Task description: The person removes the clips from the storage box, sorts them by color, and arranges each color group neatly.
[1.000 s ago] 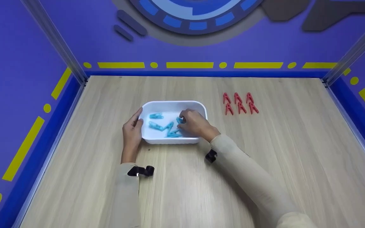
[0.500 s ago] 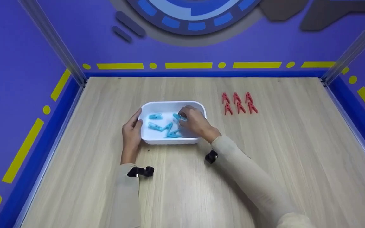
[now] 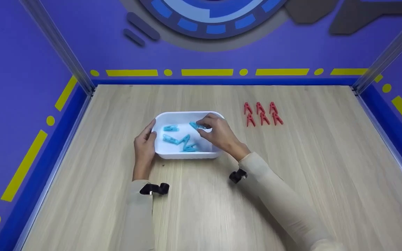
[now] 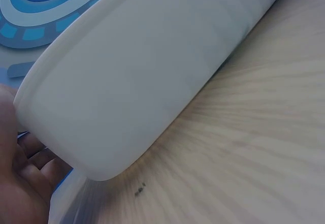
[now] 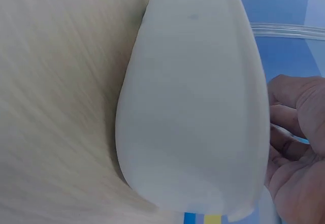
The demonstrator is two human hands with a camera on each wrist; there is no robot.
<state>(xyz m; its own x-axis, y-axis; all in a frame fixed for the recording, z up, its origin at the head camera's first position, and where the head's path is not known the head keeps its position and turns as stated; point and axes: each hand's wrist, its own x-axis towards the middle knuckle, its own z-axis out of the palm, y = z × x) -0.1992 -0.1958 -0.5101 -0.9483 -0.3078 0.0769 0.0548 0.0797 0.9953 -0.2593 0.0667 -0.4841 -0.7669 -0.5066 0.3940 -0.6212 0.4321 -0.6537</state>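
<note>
A white plastic basin (image 3: 187, 155) stands on the wooden table. My left hand (image 3: 144, 146) grips its left end, with the thumb at the rim and the fingers along the outside; the left wrist view shows that hand (image 4: 28, 176) at the basin's end wall (image 4: 117, 97). Over the right part of the basin, my right hand (image 3: 220, 134) pinches a light-blue clothespin (image 3: 194, 125) between thumb and fingers. Several more blue clothespins (image 3: 170, 139) lie loose on the basin floor. In the right wrist view the basin wall hides most of what the right hand (image 5: 299, 142) holds.
Several red clothespins (image 3: 264, 119) lie in two neat rows on the table, right of the basin. Blue panels (image 3: 201, 59) with yellow marks wall in the table at the back and sides.
My right hand has risen slightly from the basin floor with a blue clothespin pinched in its fingers, which shows more clearly now. The left hand stays on the basin.
</note>
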